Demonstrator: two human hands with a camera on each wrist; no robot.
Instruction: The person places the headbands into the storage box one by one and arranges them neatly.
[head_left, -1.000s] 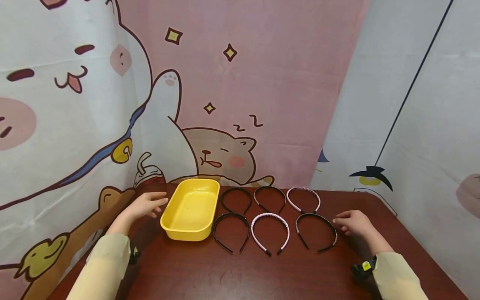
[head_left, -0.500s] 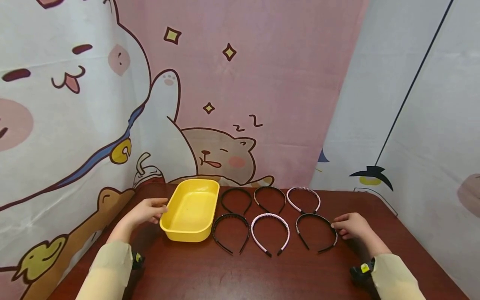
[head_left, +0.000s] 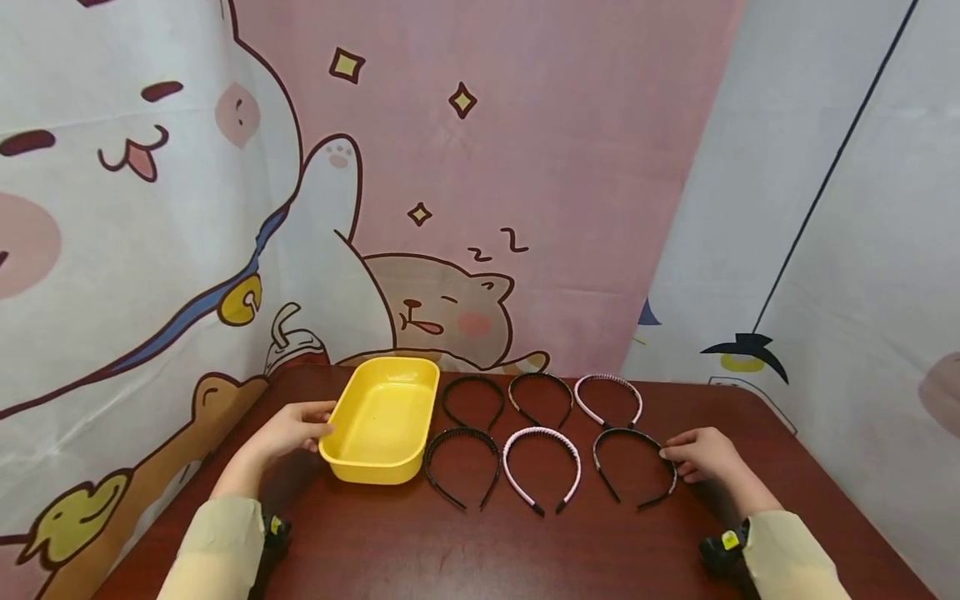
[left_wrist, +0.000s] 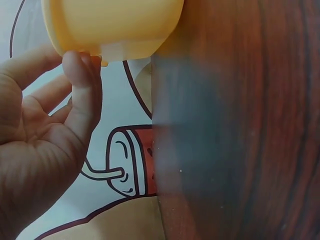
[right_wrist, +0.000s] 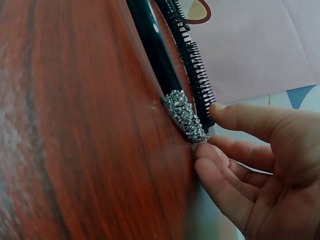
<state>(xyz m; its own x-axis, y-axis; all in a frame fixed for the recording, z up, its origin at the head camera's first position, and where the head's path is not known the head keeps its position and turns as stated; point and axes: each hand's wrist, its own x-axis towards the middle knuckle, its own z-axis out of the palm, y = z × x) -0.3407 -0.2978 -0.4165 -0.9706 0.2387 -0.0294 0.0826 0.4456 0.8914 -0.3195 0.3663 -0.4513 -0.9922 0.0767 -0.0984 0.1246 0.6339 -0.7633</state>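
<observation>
My left hand (head_left: 288, 433) is at the left rim of a yellow plastic tray (head_left: 375, 472). In the left wrist view, the thumb and fingers pinch the edge of that tray (left_wrist: 125, 27). On the right, my right hand (head_left: 708, 458) holds the right side of a black headband (head_left: 630, 431) lying on the table. Close up in the right wrist view, the headband has a silver glittery section (right_wrist: 186, 116) and small inner teeth. The thumb lies on its toothed inner side, with fingers against the outer side.
Between tray and right hand lie more headbands in two rows: a black one (head_left: 462, 431) and a pink one (head_left: 542, 430) in front; black (head_left: 473, 377), dark patterned (head_left: 540, 375) and pink (head_left: 608, 377) behind. A cartoon-print curtain (head_left: 585, 167) borders the dark red table (head_left: 480, 558).
My left hand has moved down and in to the tray's rim and taken hold of it. My right hand has shifted slightly left and gripped the black headband. Tray and headbands have barely moved.
</observation>
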